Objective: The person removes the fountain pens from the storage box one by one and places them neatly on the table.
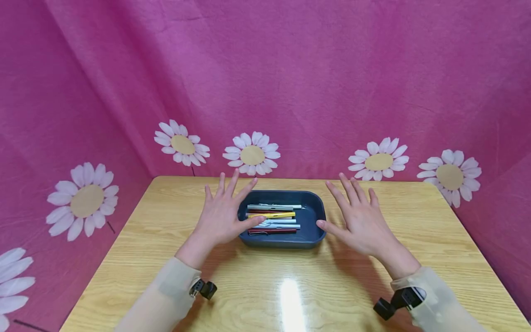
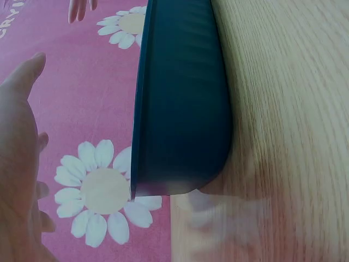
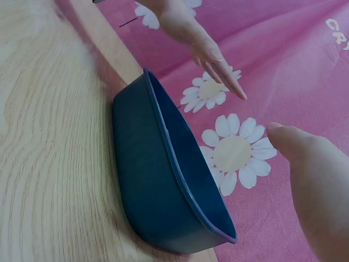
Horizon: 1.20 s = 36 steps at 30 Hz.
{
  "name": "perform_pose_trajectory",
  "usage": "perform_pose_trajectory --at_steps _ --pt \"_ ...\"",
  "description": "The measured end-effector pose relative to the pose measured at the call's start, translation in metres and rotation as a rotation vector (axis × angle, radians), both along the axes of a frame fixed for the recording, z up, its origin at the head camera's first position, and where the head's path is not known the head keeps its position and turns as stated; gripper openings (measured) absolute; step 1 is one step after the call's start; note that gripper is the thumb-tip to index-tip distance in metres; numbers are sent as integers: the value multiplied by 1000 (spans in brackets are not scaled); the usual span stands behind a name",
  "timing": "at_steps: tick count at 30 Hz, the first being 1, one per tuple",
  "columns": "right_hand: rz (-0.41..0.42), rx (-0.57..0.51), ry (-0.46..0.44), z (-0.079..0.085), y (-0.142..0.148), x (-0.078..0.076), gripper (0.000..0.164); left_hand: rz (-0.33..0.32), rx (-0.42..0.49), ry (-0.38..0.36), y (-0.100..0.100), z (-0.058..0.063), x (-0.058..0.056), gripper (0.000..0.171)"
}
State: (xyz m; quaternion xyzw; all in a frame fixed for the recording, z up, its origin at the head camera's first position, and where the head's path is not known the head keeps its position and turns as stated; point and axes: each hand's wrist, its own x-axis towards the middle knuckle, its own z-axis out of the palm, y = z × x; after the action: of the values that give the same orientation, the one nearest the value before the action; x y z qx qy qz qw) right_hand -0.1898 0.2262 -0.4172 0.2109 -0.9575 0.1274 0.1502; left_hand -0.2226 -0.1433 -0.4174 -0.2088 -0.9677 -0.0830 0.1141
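Note:
A dark blue-grey rectangular bin [image 1: 309,230] with rounded corners stands on the table. Inside it, toward the left, lie several pens side by side: a yellow pen [image 1: 282,215], a dark red pen [image 1: 278,231], and pale blue and silver ones. My left hand [image 1: 221,212] hovers at the bin's left end with fingers spread, its thumb over the pens. Beyond the right end, my right hand [image 1: 358,216] is held with fingers spread and thumb near the rim. Neither hand holds anything. Both wrist views show the bin's outer wall [image 2: 185,98] apart from the hands.
The wooden table [image 1: 249,281] has a bright light reflection near its front. A pink cloth [image 1: 290,83] with white daisies hangs behind and along both sides. Small black cameras [image 1: 205,289] are strapped to both wrists.

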Motion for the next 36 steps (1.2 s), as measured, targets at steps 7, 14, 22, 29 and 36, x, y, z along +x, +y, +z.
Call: perform_pose_trajectory --at_steps 7,14,22,29,36 --pt "35 -16 4 3 -3 -3 97 8 40 -12 -3 0 0 98" --pt "77 -65 -2 5 -6 -6 95 20 71 -50 -6 -3 -1 97" --pt "105 -108 -34 6 -10 -9 94 22 110 -85 -9 -5 -2 96" --pt "179 -182 -107 5 -13 -15 91 37 150 -108 -9 -10 -5 95" --pt "258 -314 -184 2 -19 -21 89 61 228 -133 -9 -16 -8 92"
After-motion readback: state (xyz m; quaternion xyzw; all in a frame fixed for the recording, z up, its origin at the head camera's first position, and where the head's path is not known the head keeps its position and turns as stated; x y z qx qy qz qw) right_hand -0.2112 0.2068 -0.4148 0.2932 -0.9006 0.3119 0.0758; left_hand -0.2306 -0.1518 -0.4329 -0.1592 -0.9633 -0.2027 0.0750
